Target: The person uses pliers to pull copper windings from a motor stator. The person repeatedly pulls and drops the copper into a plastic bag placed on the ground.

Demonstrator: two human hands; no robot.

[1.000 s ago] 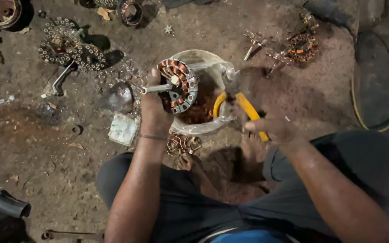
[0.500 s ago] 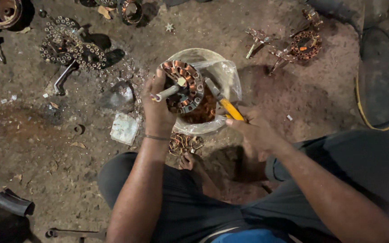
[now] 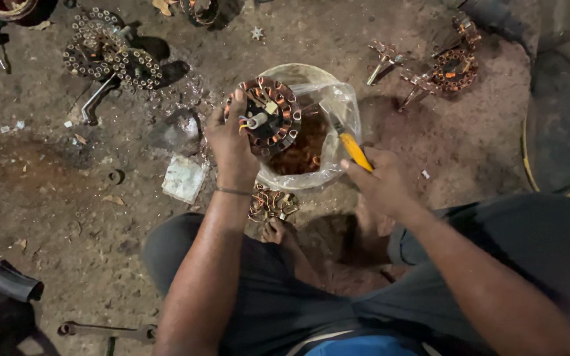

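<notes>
My left hand (image 3: 231,148) grips a round motor stator (image 3: 270,117) wound with copper coils, holding it tilted over a white bucket (image 3: 278,72) lined with a clear plastic bag. My right hand (image 3: 379,183) is closed on a yellow-handled tool (image 3: 351,146) whose metal tip points toward the stator's right side. Copper wire scraps fill the bucket (image 3: 301,151). A small tangle of copper wire (image 3: 272,203) lies on the ground by my foot.
Bare stator cores (image 3: 110,49) lie at the upper left and more wound parts (image 3: 446,66) at the upper right. A pale flat scrap (image 3: 185,178) lies left of the bucket. A wrench (image 3: 107,329) lies at the bottom left, a yellow cable (image 3: 529,158) at the right.
My left hand has turned the stator and shifted it slightly left. The right hand has regripped the yellow-handled tool and brought its tip up beside the stator.
</notes>
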